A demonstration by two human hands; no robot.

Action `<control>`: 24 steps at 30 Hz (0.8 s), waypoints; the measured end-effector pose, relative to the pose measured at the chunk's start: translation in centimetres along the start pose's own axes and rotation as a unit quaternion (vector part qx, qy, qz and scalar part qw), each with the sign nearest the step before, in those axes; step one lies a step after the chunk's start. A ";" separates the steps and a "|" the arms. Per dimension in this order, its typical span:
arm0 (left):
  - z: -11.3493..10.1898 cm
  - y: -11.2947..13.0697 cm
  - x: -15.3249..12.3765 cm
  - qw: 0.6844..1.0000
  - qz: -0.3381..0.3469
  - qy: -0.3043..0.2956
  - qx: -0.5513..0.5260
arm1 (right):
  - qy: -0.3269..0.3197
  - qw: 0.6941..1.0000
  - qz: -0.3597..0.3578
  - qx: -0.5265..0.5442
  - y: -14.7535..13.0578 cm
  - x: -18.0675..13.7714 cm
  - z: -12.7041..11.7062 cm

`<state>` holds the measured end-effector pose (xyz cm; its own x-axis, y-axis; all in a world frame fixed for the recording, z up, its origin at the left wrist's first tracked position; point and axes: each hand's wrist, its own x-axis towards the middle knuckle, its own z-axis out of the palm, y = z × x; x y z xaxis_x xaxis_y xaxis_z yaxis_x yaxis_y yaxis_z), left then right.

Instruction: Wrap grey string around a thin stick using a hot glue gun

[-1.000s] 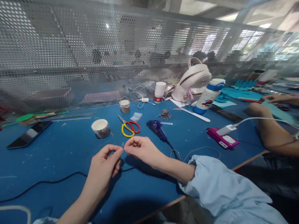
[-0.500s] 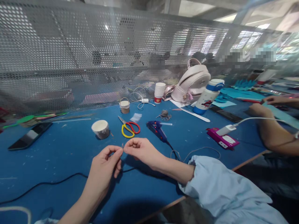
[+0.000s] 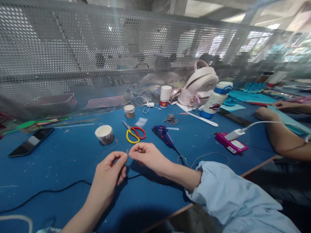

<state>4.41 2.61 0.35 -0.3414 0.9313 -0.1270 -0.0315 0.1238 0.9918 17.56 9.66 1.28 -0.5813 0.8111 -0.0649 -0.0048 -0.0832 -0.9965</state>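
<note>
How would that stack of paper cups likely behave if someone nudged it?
The stack of paper cups would probably tip fairly easily, since it stands tall on a narrow base. It is likely light for its size, being what look like hollow, nested cups. Knocked over, it might roll, given the cups' round shape.

A tiny piece (image 3: 127,151) is between the fingertips of the left hand (image 3: 109,170), and the right hand (image 3: 150,157) is just beside it, to the right. Behind this grip, on the table (image 3: 70,161), lie the scissors (image 3: 133,135); farther behind stands a small bucket (image 3: 129,113). To the left of the grip there is a tub (image 3: 105,137), and farther left a phone (image 3: 31,142). To the right and behind lies the glue gun (image 3: 163,135), with a twine ball (image 3: 171,118) behind it. Farther right, a plug (image 3: 235,134) sits on a power strip (image 3: 238,146).
</note>
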 end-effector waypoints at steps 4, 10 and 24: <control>0.1 0.0 0.0 1.000 -0.009 -0.001 -0.013 | 0.001 1.000 0.005 -0.006 0.1 0.0 -0.1; 0.1 -0.2 0.2 1.000 0.004 0.003 -0.030 | -0.001 1.000 0.002 0.006 0.3 0.1 0.0; 0.3 0.0 0.1 0.996 0.003 0.027 -0.085 | -0.002 1.000 -0.011 -0.003 0.3 0.0 -0.1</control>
<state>4.61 2.80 0.31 -0.3913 0.9117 -0.1253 -0.1858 0.0551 0.9810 17.60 9.67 0.93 -0.5837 0.8108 -0.0429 -0.0122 -0.0616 -0.9980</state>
